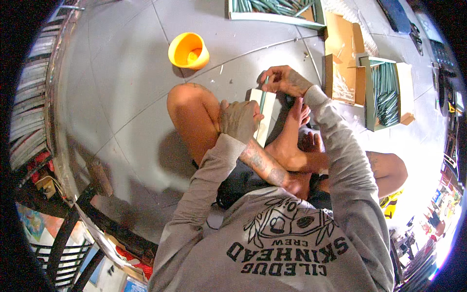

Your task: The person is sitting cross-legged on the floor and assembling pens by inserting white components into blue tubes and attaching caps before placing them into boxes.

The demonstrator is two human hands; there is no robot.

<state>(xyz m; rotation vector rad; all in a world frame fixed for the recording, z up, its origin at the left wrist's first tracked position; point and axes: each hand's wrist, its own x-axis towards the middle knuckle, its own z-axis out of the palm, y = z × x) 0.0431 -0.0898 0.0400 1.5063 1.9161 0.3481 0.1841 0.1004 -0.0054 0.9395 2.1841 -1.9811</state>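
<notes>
Between my hands a slim dark-green rod (263, 101), like a pen barrel, lies lengthwise along a pale cream block (270, 100). My left hand (238, 119) is closed, its fingers curled over the block's left side and pressing at the rod's lower end. At the far end of the block, my right hand (287, 80) pinches the rod's upper tip between thumb and fingers. Whether a small piece sits at that tip is too fine to make out. The block rests by my crossed legs, close to my bare foot (296, 114).
A yellow cup (188, 51) stands on the grey tiled floor (126, 73). At the far side is a box (318, 19) of similar green rods; another such box (369, 92) lies at the right. Between them, an open cardboard box (334, 61) holds small white sticks. A dark chair frame (63, 233) is at the lower left.
</notes>
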